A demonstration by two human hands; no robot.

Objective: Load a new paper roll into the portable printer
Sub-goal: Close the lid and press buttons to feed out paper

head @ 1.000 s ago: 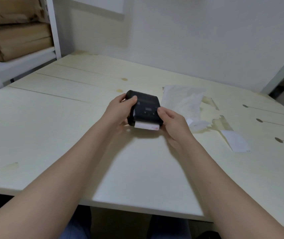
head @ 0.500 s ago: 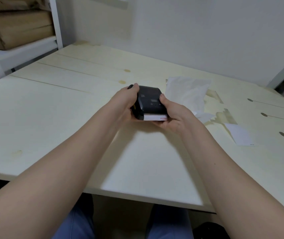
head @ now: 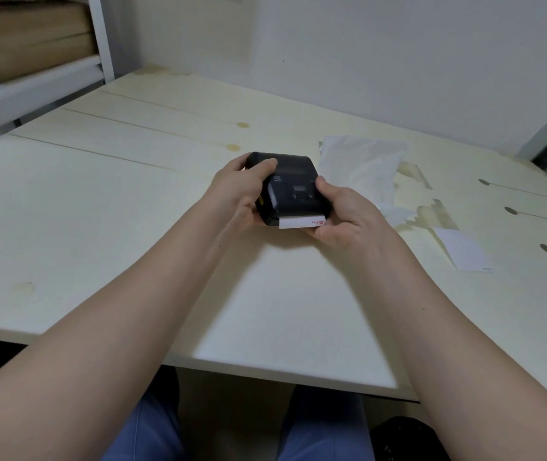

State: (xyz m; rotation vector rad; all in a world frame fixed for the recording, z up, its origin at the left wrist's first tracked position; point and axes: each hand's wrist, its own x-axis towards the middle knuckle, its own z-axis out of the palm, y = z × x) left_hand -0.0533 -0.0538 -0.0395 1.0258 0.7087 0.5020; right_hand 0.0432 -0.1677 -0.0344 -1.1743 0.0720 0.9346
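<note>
Above the table (head: 99,227), left hand (head: 237,191) and right hand (head: 345,211) clasp the black printer (head: 293,191), white paper (head: 302,222) protruding.

- Left hand (head: 237,191) and right hand (head: 343,214) are bare: no gloves, rings or watch show.
- Both forearms are bare up to the picture's edge, with no sleeve showing.
- Blue trousers (head: 152,430) cover both legs, showing below the table (head: 66,227) edge.

Both my bare forearms reached forward. My left hand (head: 238,191) and right hand (head: 348,214) curled inward, facing each other, fingers closed in a grip.
</note>
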